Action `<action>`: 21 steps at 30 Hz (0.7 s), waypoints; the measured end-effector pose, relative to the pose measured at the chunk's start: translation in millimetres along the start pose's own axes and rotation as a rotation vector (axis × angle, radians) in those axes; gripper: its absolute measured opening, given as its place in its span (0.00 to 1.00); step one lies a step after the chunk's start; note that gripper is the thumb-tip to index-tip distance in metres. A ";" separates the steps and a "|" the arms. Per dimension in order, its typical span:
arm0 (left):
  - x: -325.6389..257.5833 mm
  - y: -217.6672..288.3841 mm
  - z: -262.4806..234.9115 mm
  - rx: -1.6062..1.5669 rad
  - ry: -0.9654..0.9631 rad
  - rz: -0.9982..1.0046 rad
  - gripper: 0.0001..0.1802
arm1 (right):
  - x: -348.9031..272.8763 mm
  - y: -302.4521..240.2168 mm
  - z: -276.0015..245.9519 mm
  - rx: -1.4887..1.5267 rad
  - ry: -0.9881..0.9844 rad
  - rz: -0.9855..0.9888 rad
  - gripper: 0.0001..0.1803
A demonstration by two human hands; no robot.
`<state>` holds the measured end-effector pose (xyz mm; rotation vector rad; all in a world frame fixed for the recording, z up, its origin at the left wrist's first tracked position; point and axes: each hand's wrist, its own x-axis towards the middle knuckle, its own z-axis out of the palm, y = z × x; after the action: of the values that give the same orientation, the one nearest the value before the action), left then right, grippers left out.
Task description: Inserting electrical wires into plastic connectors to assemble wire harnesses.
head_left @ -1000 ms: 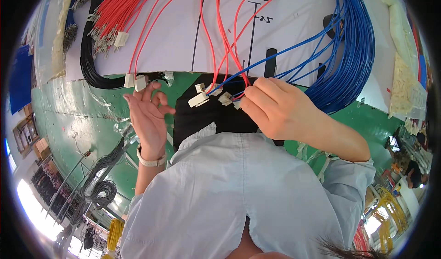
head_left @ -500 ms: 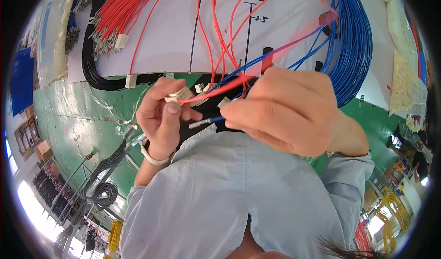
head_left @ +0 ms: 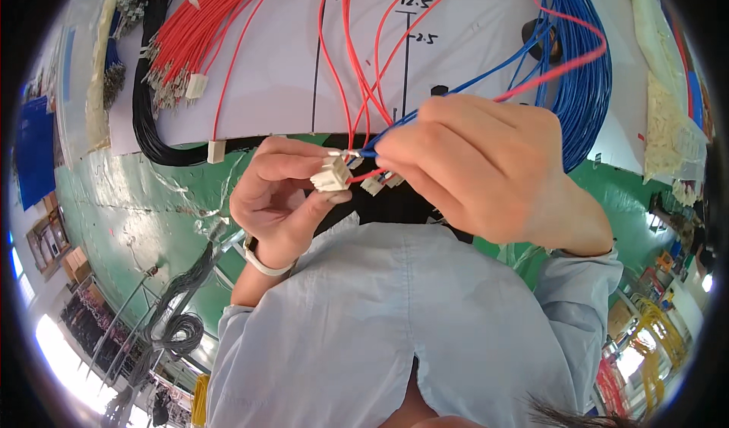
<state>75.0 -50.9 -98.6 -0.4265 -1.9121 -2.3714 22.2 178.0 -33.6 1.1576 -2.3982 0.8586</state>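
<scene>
Between the thumb and fingers of my left hand [head_left: 277, 189] sits a small white connector housing [head_left: 331, 176], with a red wire [head_left: 366, 176] running out of its right side. My right hand [head_left: 478, 166] is closed in a pinch on a blue wire [head_left: 367, 153]. That wire's bare metal terminal [head_left: 345, 153] lies just above the housing, close to my left fingertips; whether it touches the housing I cannot tell. Other white connectors [head_left: 372, 186] hang below the right fingertips, partly hidden by that hand.
A white board [head_left: 281, 86] with marked black lines lies ahead. On it are a bundle of red wires [head_left: 205, 29] at left and a thick blue bundle [head_left: 585, 94] at right. Black cable [head_left: 144, 109] curves round the left side. One red wire ends in a white connector [head_left: 216, 151] at the board's edge.
My right hand has raised the blue wire's terminal from below the housing to its upper side. My left hand has shifted slightly right and turned the housing.
</scene>
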 end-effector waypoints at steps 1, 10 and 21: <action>0.7 -0.6 -1.1 -0.091 -0.002 -0.027 0.17 | -0.9 2.1 -0.3 0.085 0.016 0.020 0.13; 4.8 -0.1 2.5 -0.080 0.031 -0.157 0.18 | -7.1 1.9 1.8 0.064 0.023 -0.035 0.12; 13.0 12.6 12.0 -0.097 -0.022 -0.237 0.15 | -12.7 5.7 23.0 0.063 0.200 -0.155 0.13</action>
<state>67.3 -40.6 -81.1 -0.2446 -1.9621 -2.6246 24.4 173.3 -60.0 1.2024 -2.1060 0.9555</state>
